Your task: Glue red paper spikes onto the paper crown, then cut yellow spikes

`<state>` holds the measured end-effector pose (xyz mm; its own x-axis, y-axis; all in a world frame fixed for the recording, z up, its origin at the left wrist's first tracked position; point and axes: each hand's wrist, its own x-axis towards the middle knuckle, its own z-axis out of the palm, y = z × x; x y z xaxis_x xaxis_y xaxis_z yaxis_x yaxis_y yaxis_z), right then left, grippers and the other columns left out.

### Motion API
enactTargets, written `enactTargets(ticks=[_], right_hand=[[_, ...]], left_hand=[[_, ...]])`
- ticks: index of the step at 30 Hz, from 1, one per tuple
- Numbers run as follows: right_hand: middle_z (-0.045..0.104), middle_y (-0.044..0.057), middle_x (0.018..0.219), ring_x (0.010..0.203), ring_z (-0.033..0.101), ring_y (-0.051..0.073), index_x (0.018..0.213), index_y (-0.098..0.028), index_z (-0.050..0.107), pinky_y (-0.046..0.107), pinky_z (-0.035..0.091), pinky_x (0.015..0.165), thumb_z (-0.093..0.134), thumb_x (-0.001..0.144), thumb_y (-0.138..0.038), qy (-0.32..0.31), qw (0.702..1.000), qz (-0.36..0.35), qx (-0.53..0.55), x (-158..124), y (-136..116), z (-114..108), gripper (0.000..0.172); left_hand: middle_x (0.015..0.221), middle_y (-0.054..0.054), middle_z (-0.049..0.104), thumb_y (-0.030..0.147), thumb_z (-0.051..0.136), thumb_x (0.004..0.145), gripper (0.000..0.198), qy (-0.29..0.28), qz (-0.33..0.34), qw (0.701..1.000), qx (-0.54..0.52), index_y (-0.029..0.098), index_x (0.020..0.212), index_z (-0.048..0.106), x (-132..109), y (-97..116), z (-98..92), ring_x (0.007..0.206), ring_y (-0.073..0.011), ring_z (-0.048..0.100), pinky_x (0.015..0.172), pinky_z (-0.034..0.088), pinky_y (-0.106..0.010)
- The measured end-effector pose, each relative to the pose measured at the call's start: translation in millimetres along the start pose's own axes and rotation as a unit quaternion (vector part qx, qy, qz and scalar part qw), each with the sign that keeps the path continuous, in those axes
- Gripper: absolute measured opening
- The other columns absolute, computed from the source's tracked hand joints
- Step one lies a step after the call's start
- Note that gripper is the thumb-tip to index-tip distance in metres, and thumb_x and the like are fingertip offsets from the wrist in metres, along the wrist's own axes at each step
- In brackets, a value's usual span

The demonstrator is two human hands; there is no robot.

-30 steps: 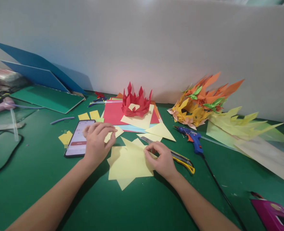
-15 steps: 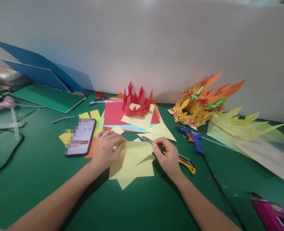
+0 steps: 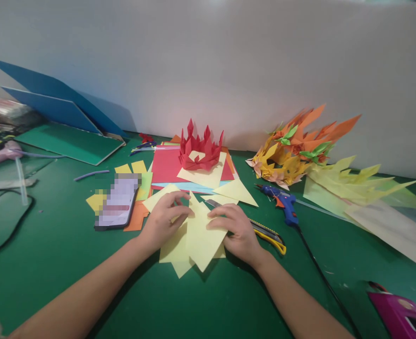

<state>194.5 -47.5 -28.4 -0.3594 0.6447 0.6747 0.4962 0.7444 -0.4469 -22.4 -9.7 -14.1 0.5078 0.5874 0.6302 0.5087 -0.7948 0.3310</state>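
Observation:
A pale yellow sheet of paper [image 3: 205, 242] is held cornerwise, its lower tip pointing toward me. At its upper left edge, my left hand [image 3: 166, 220] pinches it between thumb and fingers. My right hand [image 3: 236, 230] grips the right side, fingertips lying on top. More yellow paper [image 3: 172, 249] lies beneath on the green table. A yellow-handled utility knife [image 3: 270, 236] rests under and beside my right hand, which hides its middle; the blade [image 3: 213, 203] pokes out beyond the fingers. Another yellow piece [image 3: 160, 195] sits behind my left hand.
A phone [image 3: 119, 202] lies on coloured paper scraps at left. Behind stands a red paper crown [image 3: 201, 150] on stacked sheets. To the right are a blue glue gun [image 3: 284, 205] with a cord, orange and yellow paper crowns [image 3: 289, 167], and a magenta tape measure [image 3: 398, 310].
A yellow sheet now stands turned cornerwise between both hands. My right hand has shifted slightly left and its fingers have come over the paper. The utility knife stays in place.

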Motion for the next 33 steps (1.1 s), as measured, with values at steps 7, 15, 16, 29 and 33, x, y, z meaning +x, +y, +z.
enactTargets(ticks=[7, 15, 16, 29, 33], right_hand=[[0.07, 0.003, 0.093, 0.087, 0.058, 0.018, 0.092, -0.021, 0.065, 0.036, 0.046, 0.079, 0.043, 0.069, 0.002, -0.144, 0.989, -0.023, 0.002, -1.8, 4.4, 0.9, 0.04], [0.072, 0.003, 0.092, 0.085, 0.061, 0.017, 0.085, -0.021, 0.065, 0.036, 0.047, 0.081, 0.054, 0.085, -0.012, -0.15, 0.988, -0.01, 0.043, 1.0, 4.0, -2.4, 0.014], [0.072, 0.003, 0.09, 0.084, 0.06, 0.017, 0.083, -0.02, 0.065, 0.035, 0.047, 0.081, 0.055, 0.087, -0.016, -0.152, 0.987, -0.006, 0.043, 1.6, 3.5, -3.1, 0.012], [0.068, 0.002, 0.071, 0.068, 0.057, 0.017, 0.074, -0.02, 0.063, 0.03, 0.043, 0.066, 0.054, 0.088, -0.024, -0.101, 0.988, 0.117, 0.03, 7.4, -0.9, 13.5, 0.017], [0.067, 0.001, 0.07, 0.068, 0.058, 0.016, 0.069, -0.02, 0.06, 0.029, 0.041, 0.066, 0.057, 0.085, -0.019, -0.089, 0.985, 0.149, 0.019, 9.5, -2.7, 20.0, 0.017]], left_hand=[[0.091, -0.007, 0.07, 0.004, 0.041, 0.085, 0.029, -0.095, 0.064, 0.993, 0.033, 0.017, 0.08, 0.066, -6.4, -15.1, 5.0, 0.083, -0.0175, 0.065, 0.07, 0.055, -0.03], [0.101, -0.007, 0.071, 0.013, 0.042, 0.087, 0.023, -0.178, 0.03, 0.983, 0.02, 0.018, 0.087, 0.064, 0.6, -8.6, -3.5, 0.094, -0.0208, 0.063, 0.085, 0.051, -0.042], [0.102, -0.007, 0.07, 0.017, 0.045, 0.087, 0.019, -0.186, 0.018, 0.982, 0.013, 0.019, 0.087, 0.064, 1.1, -6.4, -4.7, 0.097, -0.0214, 0.062, 0.088, 0.049, -0.043], [0.09, -0.005, 0.068, 0.035, 0.036, 0.093, 0.033, -0.225, -0.176, 0.951, -0.117, 0.019, 0.089, 0.065, 2.8, -11.4, -7.4, 0.083, -0.0174, 0.062, 0.074, 0.048, -0.03], [0.089, -0.004, 0.069, 0.046, 0.037, 0.09, 0.039, -0.233, -0.249, 0.932, -0.123, 0.019, 0.092, 0.065, 5.6, -4.3, -12.6, 0.081, -0.0186, 0.062, 0.072, 0.049, -0.031]])
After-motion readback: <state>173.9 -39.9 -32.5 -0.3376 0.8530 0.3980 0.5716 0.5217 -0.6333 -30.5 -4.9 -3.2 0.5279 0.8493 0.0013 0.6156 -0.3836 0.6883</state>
